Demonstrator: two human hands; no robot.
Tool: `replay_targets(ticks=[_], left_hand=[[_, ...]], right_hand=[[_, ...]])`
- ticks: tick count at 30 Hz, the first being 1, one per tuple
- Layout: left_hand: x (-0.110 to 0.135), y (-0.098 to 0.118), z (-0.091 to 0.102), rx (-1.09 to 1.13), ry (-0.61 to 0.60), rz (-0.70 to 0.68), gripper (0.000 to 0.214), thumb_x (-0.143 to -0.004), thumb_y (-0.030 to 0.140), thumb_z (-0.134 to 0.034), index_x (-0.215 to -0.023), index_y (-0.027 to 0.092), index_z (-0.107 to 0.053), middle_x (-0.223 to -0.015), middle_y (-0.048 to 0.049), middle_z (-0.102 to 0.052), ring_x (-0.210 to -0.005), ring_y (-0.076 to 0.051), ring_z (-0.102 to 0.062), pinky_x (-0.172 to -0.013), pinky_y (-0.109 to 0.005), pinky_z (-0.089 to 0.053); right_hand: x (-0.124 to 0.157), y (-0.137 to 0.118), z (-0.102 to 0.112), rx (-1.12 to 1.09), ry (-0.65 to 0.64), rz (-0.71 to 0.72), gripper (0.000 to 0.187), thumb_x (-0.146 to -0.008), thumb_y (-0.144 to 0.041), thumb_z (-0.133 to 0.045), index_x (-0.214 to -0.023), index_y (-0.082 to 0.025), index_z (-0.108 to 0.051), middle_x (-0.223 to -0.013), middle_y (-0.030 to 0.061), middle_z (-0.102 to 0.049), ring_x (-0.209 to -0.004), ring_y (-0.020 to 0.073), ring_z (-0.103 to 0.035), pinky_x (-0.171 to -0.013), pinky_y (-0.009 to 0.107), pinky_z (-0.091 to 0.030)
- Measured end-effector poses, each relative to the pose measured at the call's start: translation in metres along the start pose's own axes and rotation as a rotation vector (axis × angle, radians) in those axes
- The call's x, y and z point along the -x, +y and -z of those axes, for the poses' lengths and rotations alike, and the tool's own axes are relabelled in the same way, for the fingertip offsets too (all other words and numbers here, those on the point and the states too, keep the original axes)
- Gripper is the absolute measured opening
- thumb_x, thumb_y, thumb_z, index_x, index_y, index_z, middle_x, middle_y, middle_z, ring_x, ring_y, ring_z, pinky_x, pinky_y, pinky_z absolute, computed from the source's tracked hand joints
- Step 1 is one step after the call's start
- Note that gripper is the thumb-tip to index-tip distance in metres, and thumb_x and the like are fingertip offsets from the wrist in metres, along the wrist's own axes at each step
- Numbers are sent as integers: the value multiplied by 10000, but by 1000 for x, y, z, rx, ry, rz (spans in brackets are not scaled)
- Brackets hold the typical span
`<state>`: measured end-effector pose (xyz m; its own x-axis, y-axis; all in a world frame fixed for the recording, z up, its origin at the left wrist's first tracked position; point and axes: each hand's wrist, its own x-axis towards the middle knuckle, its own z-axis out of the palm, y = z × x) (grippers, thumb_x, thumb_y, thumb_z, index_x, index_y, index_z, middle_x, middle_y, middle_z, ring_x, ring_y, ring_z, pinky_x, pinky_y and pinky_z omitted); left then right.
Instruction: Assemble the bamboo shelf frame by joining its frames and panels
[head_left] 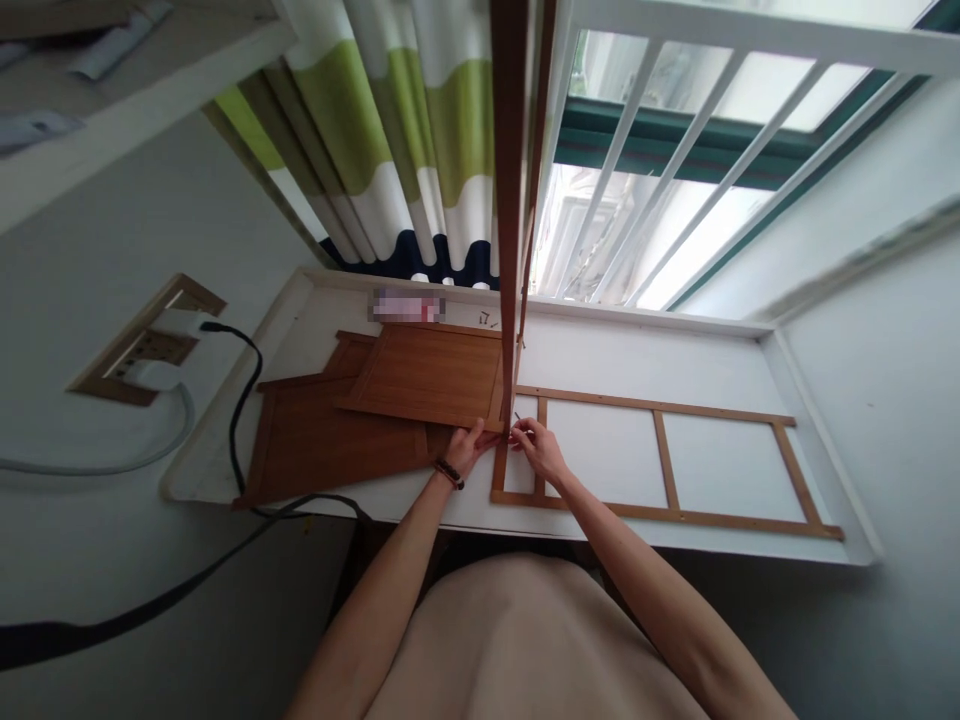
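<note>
My left hand (466,450), a beaded bracelet at its wrist, grips the near edge of a brown wooden panel (427,375), thumb on top and fingers beneath. This panel's right end meets the foot of an upright wooden frame (510,200), seen nearly edge-on. Just right of that foot, my right hand (538,447) is closed in a pinch; a small thin dark piece (517,416) shows at its fingertips, too small to name. More brown panels (322,440) lie partly under the gripped one. A ladder-like wooden frame (661,460) lies flat at the right.
Small metal parts (487,319) and a blurred-out packet (407,306) lie at the back of the white ledge (645,355). Plugs fill a wall socket (150,345) at the left, with a black cable (244,400) hanging down. Behind stand a curtain (397,130) and barred window (675,150).
</note>
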<state>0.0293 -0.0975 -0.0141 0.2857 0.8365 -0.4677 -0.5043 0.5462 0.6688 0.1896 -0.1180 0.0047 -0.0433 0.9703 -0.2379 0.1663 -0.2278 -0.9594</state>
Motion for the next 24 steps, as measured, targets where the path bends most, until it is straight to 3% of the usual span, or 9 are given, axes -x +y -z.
replay_targets(ticks=[8, 24], left_hand=[[-3, -3, 5, 7, -17, 4, 403, -698, 464, -622, -803, 75, -637, -782, -151, -695, -861, -257, -646, -874, -407, -462], [-5, -1, 4, 11, -36, 8, 395, -698, 432, -636, -858, 71, -633, -814, -147, -696, -870, -249, -645, -879, -399, -468]], right_hand=[[1, 1, 0, 74, 72, -31, 251, -768, -427, -500, -790, -185, -565, -753, 23, -637, -698, 161, -644, -711, 302, -500], [4, -12, -6, 57, 214, -64, 271, -728, -412, -564, -791, -159, -638, -661, 52, -669, -636, 170, -643, -675, 301, -505]])
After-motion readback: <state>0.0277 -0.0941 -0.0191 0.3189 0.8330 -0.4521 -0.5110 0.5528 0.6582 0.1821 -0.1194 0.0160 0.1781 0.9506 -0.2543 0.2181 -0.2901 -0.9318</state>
